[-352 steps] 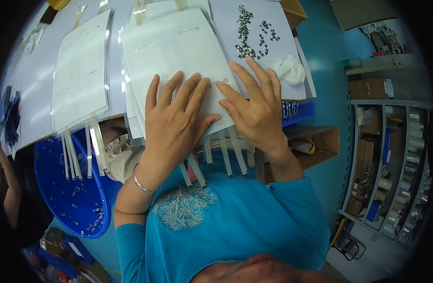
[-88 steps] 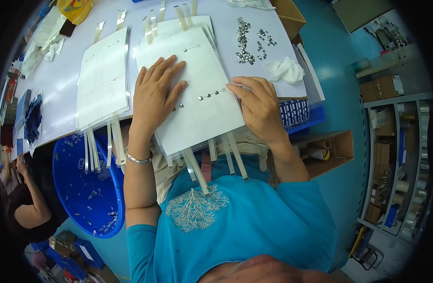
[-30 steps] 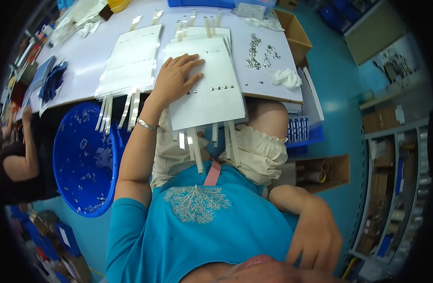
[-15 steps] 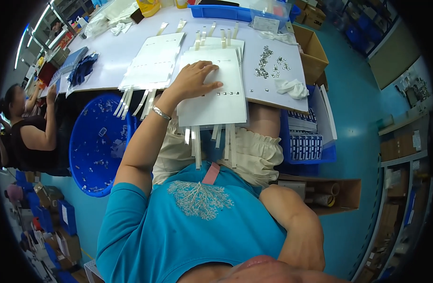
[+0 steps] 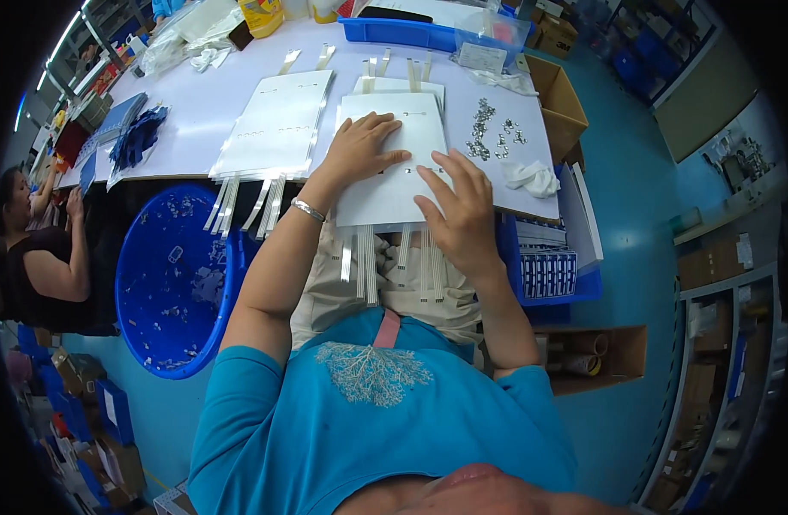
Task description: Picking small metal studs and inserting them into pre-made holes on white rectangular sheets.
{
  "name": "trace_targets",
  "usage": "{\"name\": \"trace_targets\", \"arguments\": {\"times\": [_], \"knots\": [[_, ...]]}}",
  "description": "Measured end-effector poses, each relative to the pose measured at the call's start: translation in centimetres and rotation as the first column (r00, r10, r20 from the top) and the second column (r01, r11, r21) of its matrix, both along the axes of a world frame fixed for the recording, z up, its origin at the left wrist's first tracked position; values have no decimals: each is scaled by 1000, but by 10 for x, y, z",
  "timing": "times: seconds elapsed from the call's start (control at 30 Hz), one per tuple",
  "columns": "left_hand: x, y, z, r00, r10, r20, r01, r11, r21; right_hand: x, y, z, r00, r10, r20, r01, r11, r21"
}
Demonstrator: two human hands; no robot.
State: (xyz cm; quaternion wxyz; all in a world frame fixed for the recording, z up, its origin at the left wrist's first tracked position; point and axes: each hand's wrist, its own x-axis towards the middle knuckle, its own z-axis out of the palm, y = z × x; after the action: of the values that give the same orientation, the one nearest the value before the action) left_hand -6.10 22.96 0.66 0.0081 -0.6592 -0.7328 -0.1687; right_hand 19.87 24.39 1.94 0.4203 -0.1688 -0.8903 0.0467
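A stack of white flat sheets [image 5: 381, 202] lies at the table's front edge, with pale ribbon strips [image 5: 365, 266] hanging from its near side. My left hand [image 5: 359, 150] rests on the top sheet, fingers stretched out and palm down. Over the sheet's right side is my right hand [image 5: 464, 210], fingers apart and slightly bent, with nothing visible in them. Small dark marks or pieces in a row on the sheet are partly covered by my hands. To the left lies a second stack of white sheets [image 5: 274, 129] with similar strips.
Small shiny metal pieces [image 5: 480, 129] and a crumpled white cloth [image 5: 533, 178] lie on the right of the table [image 5: 196, 112]. A blue tub [image 5: 136, 343] with scraps stands left, a blue bin [image 5: 587, 287] right. A blue tray [image 5: 394, 33] sits behind. Another person is at left.
My right hand has come up from beside my body to the right side of the top sheet. The left hand stays spread on the sheet. The whole view has shifted slightly.
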Motion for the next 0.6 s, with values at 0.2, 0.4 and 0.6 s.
{"name": "trace_targets", "arguments": {"times": [0.2,0.4,0.6], "knots": [[-3,-1,-9,999,-14,35,12,998,61,-25,13,-22,982,-77,175,70,997,43],[-1,1,-13,999,-45,22,43,994,96,-30,19,-24,956,-84,279,77,996,37],[-4,0,-17,997,-56,49,50,992,118,-28,23,-23,969,-86,232,100,994,-51]]}}
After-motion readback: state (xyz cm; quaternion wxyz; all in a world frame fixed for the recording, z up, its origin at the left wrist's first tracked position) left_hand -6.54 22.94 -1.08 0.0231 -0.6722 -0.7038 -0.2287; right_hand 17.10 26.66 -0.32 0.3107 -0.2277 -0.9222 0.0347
